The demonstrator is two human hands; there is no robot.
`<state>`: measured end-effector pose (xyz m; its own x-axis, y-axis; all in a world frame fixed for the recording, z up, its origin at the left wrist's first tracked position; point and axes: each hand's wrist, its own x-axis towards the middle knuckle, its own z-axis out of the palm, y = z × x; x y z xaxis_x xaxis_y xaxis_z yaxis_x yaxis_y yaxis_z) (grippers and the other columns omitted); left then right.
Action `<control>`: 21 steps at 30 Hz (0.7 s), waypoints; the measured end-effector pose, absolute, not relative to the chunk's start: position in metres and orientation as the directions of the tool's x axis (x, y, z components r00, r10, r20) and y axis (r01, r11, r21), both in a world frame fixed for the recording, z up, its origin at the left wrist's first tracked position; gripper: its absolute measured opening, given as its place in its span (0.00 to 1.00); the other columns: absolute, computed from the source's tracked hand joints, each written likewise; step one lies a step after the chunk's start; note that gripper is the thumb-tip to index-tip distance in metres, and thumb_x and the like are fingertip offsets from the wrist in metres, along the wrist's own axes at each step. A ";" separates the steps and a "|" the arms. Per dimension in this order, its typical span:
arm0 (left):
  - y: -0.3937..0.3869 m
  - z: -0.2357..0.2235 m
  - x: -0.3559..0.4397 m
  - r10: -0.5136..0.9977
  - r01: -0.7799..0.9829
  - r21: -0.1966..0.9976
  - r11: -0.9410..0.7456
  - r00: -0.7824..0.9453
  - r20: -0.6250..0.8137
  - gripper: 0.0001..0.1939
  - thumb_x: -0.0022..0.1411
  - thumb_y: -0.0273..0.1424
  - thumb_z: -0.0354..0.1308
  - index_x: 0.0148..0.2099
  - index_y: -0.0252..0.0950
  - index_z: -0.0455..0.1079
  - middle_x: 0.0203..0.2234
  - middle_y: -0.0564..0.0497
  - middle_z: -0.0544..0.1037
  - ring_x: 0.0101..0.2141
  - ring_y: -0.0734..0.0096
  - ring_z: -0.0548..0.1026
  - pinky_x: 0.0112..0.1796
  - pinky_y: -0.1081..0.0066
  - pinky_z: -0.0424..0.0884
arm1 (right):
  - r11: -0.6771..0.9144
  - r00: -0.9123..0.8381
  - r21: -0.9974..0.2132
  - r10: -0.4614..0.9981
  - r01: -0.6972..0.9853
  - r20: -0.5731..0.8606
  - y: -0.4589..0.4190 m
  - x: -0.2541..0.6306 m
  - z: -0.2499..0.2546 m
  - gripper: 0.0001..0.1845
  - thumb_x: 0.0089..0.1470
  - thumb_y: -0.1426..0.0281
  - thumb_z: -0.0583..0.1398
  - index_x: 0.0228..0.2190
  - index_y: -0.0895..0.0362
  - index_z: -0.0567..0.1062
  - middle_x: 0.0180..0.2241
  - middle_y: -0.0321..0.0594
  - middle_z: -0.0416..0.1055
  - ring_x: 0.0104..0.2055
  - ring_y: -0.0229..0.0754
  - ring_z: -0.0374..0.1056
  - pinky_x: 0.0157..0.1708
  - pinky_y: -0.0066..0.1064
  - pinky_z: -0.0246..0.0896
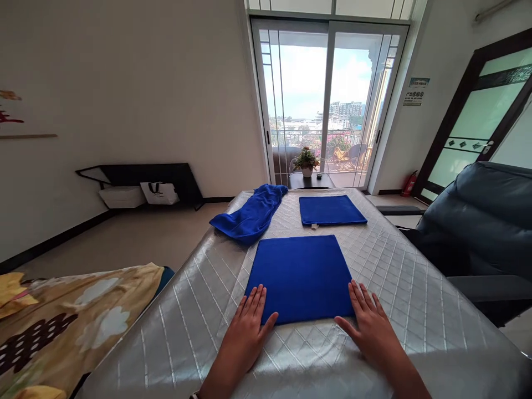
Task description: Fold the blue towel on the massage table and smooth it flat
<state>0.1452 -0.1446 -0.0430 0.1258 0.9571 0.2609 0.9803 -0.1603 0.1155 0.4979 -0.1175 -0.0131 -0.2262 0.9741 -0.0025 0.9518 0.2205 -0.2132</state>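
A flat blue cloth cover (301,274), roughly square, lies smooth on the silver quilted table cover (195,327) in front of me. My left hand (250,321) rests on its near left corner, fingers stretched out and thumb apart. On the near right corner lies my right hand (368,316), also flat with its fingers extended. Beyond it, to the right, is a second flat blue cover (332,210) with a small white tag at its near edge. A crumpled blue cloth (255,216) is heaped at the far left of the table.
A dark armchair (477,221) stands along the right side. At the lower left is a bed with a patterned blanket (103,310). A potted plant (306,160) sits on a small table before the glass sliding door (297,83). White bags (160,193) lie by the left wall.
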 end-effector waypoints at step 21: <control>-0.142 -0.030 0.209 0.918 0.948 0.082 -0.306 0.271 0.289 0.38 0.75 0.49 0.42 0.77 0.42 0.33 0.72 0.45 0.54 0.70 0.57 0.57 0.66 0.52 0.61 | 0.188 -0.225 -0.299 0.970 0.936 -0.092 -0.122 0.495 -0.010 0.48 0.64 0.39 0.38 0.72 0.57 0.43 0.73 0.35 0.33 0.76 0.50 0.30 0.73 0.50 0.26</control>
<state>0.2094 -0.1418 -0.0298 0.2714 0.9179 0.2894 0.9484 -0.3062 0.0818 0.4947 -0.1221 -0.0097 -0.2245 0.9701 -0.0921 0.9357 0.1882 -0.2985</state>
